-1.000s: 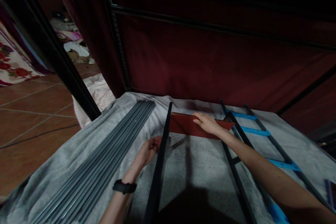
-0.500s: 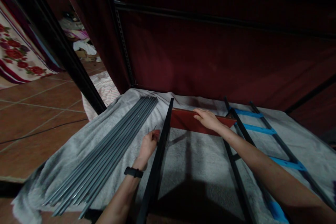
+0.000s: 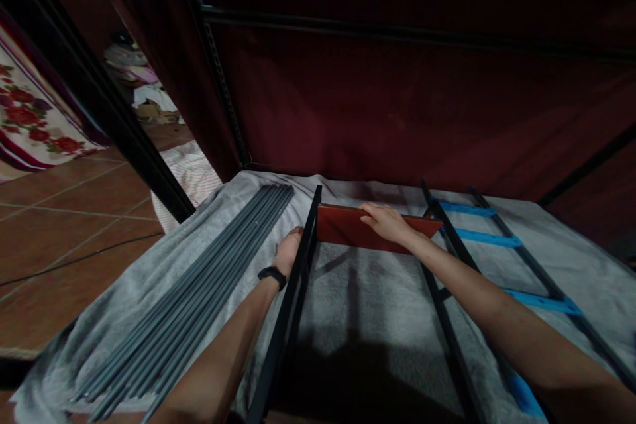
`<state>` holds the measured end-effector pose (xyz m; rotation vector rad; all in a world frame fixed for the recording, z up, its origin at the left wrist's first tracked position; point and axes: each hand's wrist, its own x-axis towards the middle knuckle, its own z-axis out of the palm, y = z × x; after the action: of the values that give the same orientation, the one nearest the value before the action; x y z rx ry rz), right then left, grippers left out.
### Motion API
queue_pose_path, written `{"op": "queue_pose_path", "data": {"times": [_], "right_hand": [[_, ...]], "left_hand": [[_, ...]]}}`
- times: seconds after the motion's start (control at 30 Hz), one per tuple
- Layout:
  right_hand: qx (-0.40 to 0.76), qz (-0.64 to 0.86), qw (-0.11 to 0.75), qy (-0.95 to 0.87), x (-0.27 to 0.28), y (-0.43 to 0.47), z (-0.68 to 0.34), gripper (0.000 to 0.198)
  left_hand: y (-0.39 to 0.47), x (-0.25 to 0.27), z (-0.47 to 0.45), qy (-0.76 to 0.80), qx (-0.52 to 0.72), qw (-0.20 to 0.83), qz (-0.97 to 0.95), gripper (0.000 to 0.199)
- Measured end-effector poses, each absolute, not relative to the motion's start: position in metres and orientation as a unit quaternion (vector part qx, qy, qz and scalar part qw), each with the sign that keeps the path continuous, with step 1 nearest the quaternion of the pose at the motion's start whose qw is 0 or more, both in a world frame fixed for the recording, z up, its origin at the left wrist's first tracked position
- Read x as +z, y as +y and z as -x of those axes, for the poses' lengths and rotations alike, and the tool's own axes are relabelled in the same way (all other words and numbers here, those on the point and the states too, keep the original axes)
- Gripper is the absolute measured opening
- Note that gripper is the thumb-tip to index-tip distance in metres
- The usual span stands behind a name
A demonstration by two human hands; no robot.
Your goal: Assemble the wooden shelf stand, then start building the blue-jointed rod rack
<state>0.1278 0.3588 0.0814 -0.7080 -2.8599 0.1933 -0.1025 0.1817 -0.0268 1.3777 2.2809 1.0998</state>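
A reddish-brown board [image 3: 340, 228] stands on edge between two black metal frames, spanning from the left frame [image 3: 293, 291] to the middle one. My right hand [image 3: 386, 221] is closed over the board's top edge, fingers on the near and upper side. My left hand [image 3: 288, 250], with a black wristband above it, is against the outer side of the left black frame, close to the board's left end. Its fingers are curled and mostly hidden; a small dark sliver shows by them, too small to name.
Several grey metal tubes [image 3: 209, 285] lie side by side on the grey blanket [image 3: 368, 291] to the left. At the right, a black rail frame [image 3: 539, 265] has blue crosspieces [image 3: 489, 237]. A dark red curtain [image 3: 397, 112] and a black post [image 3: 99, 86] stand beyond.
My left hand has moved up and right, from beside the tubes to the outer side of the left frame. The thin metal piece at its fingertips is now mostly hidden. My right hand stays on the board.
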Motion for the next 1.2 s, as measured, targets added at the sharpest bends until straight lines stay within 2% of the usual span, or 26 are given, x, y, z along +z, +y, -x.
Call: {"op": "queue_pose_path", "data": {"times": [0.6,1.2], "right_hand": [[0.062,0.237,0.097,-0.965,0.082,0.359,-0.128,0.029],[0.059,0.232,0.097,-0.966,0.08,0.36,-0.128,0.028]], "left_hand": [[0.188,-0.029,0.111,0.791,0.282,0.11,-0.532,0.015],[0.192,-0.025,0.115,0.776,0.279,0.129,-0.551,0.015]]}}
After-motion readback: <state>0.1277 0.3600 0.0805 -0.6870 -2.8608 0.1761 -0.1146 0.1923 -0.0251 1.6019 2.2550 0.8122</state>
